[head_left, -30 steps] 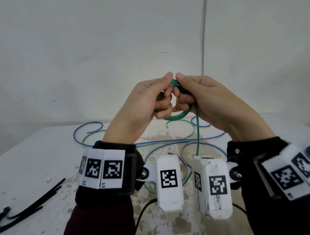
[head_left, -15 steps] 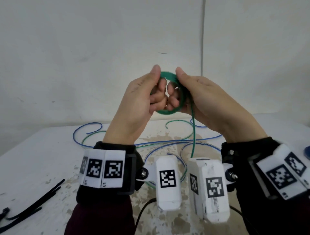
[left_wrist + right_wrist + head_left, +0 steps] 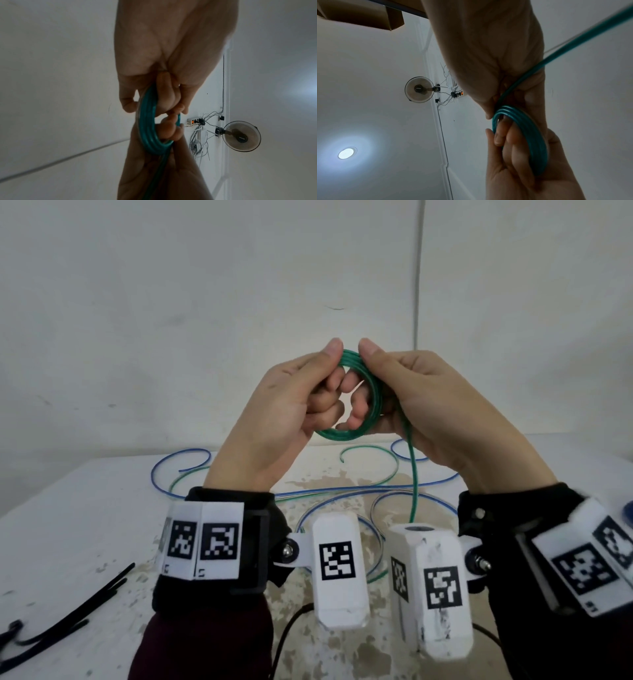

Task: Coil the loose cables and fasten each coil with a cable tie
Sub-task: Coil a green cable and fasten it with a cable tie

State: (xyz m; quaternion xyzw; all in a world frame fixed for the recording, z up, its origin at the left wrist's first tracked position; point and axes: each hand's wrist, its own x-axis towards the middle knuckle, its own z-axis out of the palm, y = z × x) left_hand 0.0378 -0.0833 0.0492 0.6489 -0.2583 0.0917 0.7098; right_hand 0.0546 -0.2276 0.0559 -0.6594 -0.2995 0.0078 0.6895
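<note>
A small coil of green cable (image 3: 368, 395) (image 3: 149, 129) (image 3: 527, 131) is held up in front of the wall, well above the table. My left hand (image 3: 301, 395) grips its left side, thumb on top and fingers curled through the ring. My right hand (image 3: 387, 392) grips the right side the same way. A loose green tail (image 3: 412, 474) hangs from the coil down toward the table, passing the right palm. Blue cable (image 3: 178, 460) and more green cable (image 3: 370, 450) lie in loose loops on the table. Black cable ties (image 3: 85, 607) lie at the table's near left.
The white, stained table (image 3: 68, 525) runs to a plain wall behind. Both wrist views look up at the ceiling, with a wall fan (image 3: 241, 136) and a power strip with wires (image 3: 195, 120).
Both hands have risen with the coil. The ring now shows wider and rounder between the thumbs, and the hanging tail has lengthened below it.
</note>
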